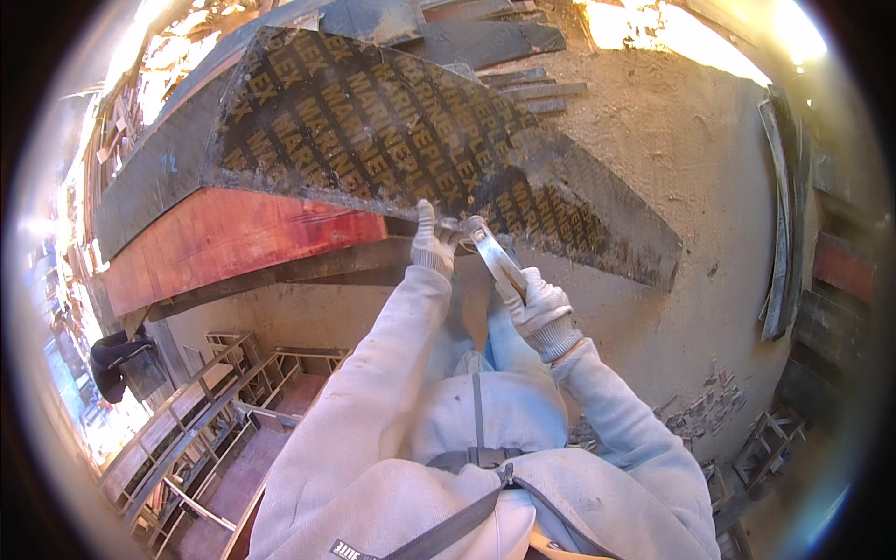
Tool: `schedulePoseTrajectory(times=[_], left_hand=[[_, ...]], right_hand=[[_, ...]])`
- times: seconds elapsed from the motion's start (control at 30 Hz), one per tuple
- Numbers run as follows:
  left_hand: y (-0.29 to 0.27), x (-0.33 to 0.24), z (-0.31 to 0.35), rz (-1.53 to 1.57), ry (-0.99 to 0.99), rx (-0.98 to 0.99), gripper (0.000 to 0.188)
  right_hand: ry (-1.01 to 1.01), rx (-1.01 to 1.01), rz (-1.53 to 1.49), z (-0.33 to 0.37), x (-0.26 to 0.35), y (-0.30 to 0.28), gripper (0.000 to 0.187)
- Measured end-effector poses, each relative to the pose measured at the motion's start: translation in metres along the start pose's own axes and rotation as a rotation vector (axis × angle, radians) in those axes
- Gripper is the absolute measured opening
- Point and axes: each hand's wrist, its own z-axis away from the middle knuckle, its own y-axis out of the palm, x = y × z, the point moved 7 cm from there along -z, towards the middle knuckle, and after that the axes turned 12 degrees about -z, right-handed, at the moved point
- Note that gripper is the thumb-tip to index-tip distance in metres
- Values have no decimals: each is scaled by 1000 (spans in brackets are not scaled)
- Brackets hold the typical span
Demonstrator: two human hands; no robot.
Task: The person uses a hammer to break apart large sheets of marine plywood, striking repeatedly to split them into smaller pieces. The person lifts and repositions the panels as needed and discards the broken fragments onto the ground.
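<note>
Right hand closed around metal tool, tip near board edge; left hand there too, seemingly steadying board, grip unclear.

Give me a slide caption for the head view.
Gloved left hand at the edge of a dark printed panel, right hand holding a metal tool near it, red board alongside.

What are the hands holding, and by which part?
The right hand grips a silvery hammer-like tool by the handle, away from its head. The left hand is at the near edge of the dark panel; whether it grips cannot be told.
</note>
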Motion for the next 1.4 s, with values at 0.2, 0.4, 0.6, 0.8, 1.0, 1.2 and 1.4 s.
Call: schedulePoseTrajectory(times=[0.2, 0.4, 0.6, 0.8, 1.0, 1.2, 1.4], left_hand=[[-2, 1, 3, -39, -24, -87, 95], [6, -5, 10, 5, -17, -8, 100], [6, -3, 12, 8, -14, -16, 100], [-1, 5, 14, -8, -59, -37, 93], [-13, 21, 12, -60, -94, -46, 78], [-19, 33, 8, -39, -150, 47, 61], [-64, 26, 21, -180, -204, 35, 78]], right_hand=[[-5, -237, -321, -20, 5, -13, 48], [224, 69, -1, -32, -9, 2, 51], [140, -178, -297, -7, -22, 11, 49], [438, -215, -526, -3, -57, 44, 50], [491, -203, -420, 2, -66, 54, 50], [729, -7, -561, 10, -71, 45, 53], [446, -140, -639, -27, -31, -21, 44]])
